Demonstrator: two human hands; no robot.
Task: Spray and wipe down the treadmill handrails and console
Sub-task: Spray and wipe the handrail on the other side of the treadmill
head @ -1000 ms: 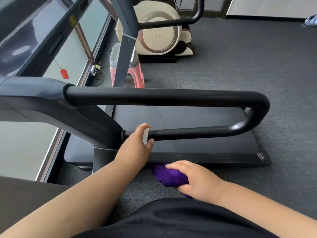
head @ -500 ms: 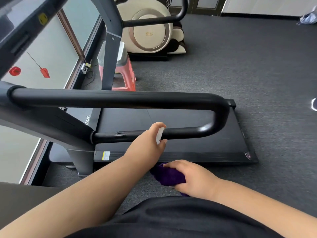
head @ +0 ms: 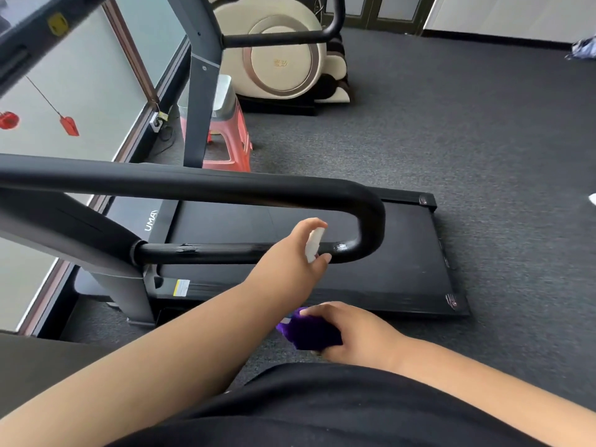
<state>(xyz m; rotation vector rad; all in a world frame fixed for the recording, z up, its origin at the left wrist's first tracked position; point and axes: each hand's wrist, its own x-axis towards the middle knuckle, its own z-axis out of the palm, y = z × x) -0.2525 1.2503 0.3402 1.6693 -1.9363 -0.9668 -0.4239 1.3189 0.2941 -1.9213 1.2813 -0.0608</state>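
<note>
Left hand (head: 290, 256) aims spray bottle (head: 313, 245) at handrail (head: 351, 246); right (head: 351, 333) grips cloth (head: 311, 332).

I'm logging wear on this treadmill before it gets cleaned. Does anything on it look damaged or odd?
Yes. The lower handrail bar has a scuffed, ragged patch in its black covering near the upright post, and a glossy, wet-looking sheen at its bend beside the left hand holding the white spray bottle. Nothing else stands out.

This looks like a small gym or fitness room. A black treadmill (head: 322, 279) with looped handrails (head: 225, 188) stands on dark grey carpet (head: 451, 130) beside frosted windows (head: 80, 91), and a cream massage chair (head: 280, 59) sits against the far wall.
</note>
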